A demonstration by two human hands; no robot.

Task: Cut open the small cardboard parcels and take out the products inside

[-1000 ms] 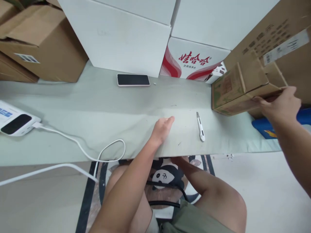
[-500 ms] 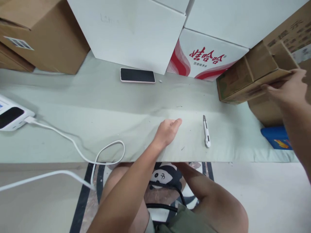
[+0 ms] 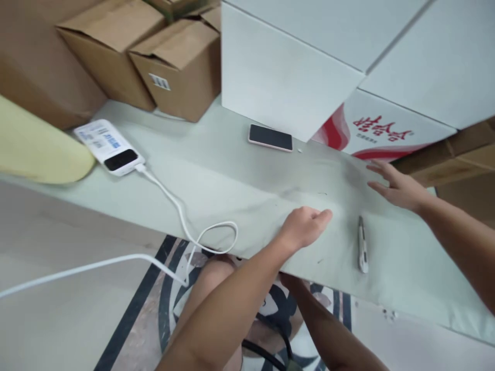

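Observation:
My left hand (image 3: 305,226) rests near the front of the cloth-covered table (image 3: 216,175), its fingers curled in and the thumb along the top; nothing shows in it. To its right lies a white utility knife (image 3: 362,246), apart from both hands. My right hand (image 3: 398,185) is over the table beyond the knife, with its fingers spread and nothing between them. Behind that hand, at the right edge, is a brown cardboard box (image 3: 444,157), partly covered by the hand and forearm.
A phone (image 3: 270,138) lies before white cartons (image 3: 286,77). A red-and-white carton (image 3: 386,134) stands right of them. Brown boxes (image 3: 181,87) fill the back left. A white power bank (image 3: 110,147) with a white cable (image 3: 170,198) sits beside a pale yellow object (image 3: 42,149).
My right hand has let go of the cardboard box at the right and moved left over the table, fingers spread. The view has swung left. My left hand stays curled on the table.

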